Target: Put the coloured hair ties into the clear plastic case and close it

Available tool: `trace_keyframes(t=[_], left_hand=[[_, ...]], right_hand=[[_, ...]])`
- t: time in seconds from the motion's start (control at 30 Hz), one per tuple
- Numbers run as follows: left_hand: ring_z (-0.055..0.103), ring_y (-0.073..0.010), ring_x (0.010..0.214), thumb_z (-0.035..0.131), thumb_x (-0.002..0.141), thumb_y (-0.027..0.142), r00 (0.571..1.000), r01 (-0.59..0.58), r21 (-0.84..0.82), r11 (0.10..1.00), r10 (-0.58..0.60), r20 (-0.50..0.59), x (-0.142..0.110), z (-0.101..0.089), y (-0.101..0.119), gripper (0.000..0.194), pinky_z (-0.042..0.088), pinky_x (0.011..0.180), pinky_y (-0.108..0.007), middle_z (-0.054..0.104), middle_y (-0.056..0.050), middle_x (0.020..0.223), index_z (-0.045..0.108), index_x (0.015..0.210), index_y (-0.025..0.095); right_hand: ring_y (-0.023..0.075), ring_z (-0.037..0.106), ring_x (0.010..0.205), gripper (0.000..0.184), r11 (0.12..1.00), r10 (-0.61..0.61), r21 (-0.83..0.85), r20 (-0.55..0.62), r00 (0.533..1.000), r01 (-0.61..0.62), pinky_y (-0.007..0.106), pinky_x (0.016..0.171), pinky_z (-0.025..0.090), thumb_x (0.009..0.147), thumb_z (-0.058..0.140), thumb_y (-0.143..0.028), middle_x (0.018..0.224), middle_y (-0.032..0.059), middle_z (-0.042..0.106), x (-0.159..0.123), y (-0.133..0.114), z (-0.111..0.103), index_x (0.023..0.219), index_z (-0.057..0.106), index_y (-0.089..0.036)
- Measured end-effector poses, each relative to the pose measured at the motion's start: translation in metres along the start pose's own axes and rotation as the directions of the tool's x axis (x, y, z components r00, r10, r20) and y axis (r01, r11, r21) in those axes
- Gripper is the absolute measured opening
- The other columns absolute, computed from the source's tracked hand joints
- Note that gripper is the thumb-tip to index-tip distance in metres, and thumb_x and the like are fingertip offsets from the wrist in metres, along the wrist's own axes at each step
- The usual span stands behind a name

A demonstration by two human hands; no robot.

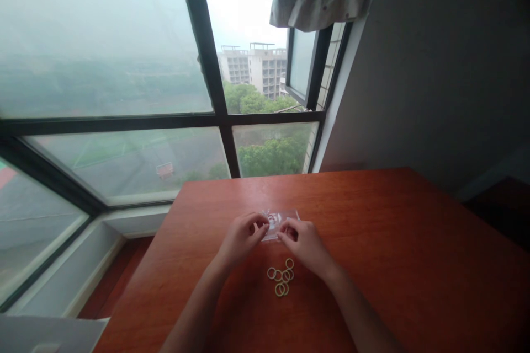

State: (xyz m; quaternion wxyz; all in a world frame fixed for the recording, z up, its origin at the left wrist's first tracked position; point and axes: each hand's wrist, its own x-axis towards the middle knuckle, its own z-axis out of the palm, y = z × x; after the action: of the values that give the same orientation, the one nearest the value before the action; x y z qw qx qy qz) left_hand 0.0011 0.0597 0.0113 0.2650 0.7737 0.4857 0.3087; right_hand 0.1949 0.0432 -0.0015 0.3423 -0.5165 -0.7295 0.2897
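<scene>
Left hand (247, 231) and right hand (303, 238) sit apart at a clear plastic packet (274, 220); we cannot confirm grip. Round yellowish rings (282, 275) lie on wood-grained counter (372, 231).

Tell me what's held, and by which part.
Left hand and right hand are at the near part of a clear plastic packet; whether either grips it cannot be told.

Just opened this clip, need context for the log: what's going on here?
A person has both bare hands over a flat, clear plastic item on a reddish-brown table. The left hand and right hand are at it, fingers curled; whether either grips it isn't clear, nor whether it's a bag or a case. A loose cluster of small pale-yellow rings lies on the table between the forearms.
</scene>
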Motion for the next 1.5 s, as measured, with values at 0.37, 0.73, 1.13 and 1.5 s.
trace_keyframes(t=[0.37,0.73,1.13,1.5], left_hand=[[0.041,-0.0082,0.056,0.056,0.084,0.025,1.000,0.002,-0.197,0.980,0.002,0.025,0.000,0.009,0.015,0.016,0.033,0.054,-0.019,0.056,0.002,0.064,0.067,0.079,0.015],[0.042,-0.0085,0.055,0.057,0.080,0.022,0.995,0.076,-0.096,0.993,-0.081,-0.051,0.000,-0.002,0.005,0.012,0.033,0.054,-0.020,0.055,0.002,0.062,0.063,0.073,0.015],[0.043,-0.0082,0.056,0.056,0.081,0.023,0.998,-0.004,-0.106,0.994,0.011,0.068,0.000,0.005,0.011,0.014,0.034,0.053,-0.019,0.057,0.002,0.064,0.065,0.074,0.015],[0.056,-0.0150,0.069,0.055,0.075,0.015,0.997,0.055,0.193,0.980,-0.065,0.045,-0.003,-0.012,-0.010,0.012,0.040,0.064,-0.024,0.066,-0.003,0.076,0.066,0.074,0.018]], right_hand=[[0.0105,0.047,0.052,0.007,0.999,0.001,0.045,-0.126,0.992,0.005,0.021,0.052,0.033,0.079,0.061,-0.023,0.055,-0.0044,0.052,0.003,-0.002,-0.003,0.075,0.065,-0.018],[0.0103,0.047,0.052,0.006,0.999,0.010,0.044,-0.101,0.995,-0.006,0.021,0.052,0.033,0.077,0.063,-0.022,0.055,-0.0046,0.052,0.002,-0.001,-0.002,0.074,0.064,-0.018],[0.0107,0.048,0.052,0.006,0.999,-0.009,0.043,-0.087,0.996,0.013,0.021,0.053,0.034,0.079,0.062,-0.022,0.056,-0.0039,0.054,0.001,-0.003,-0.001,0.075,0.064,-0.018],[0.0096,0.052,0.056,0.009,1.000,-0.006,-0.022,0.218,0.976,0.011,0.019,0.052,0.033,0.074,0.061,-0.014,0.061,-0.0033,0.062,-0.006,-0.005,0.002,0.073,0.068,-0.019]])
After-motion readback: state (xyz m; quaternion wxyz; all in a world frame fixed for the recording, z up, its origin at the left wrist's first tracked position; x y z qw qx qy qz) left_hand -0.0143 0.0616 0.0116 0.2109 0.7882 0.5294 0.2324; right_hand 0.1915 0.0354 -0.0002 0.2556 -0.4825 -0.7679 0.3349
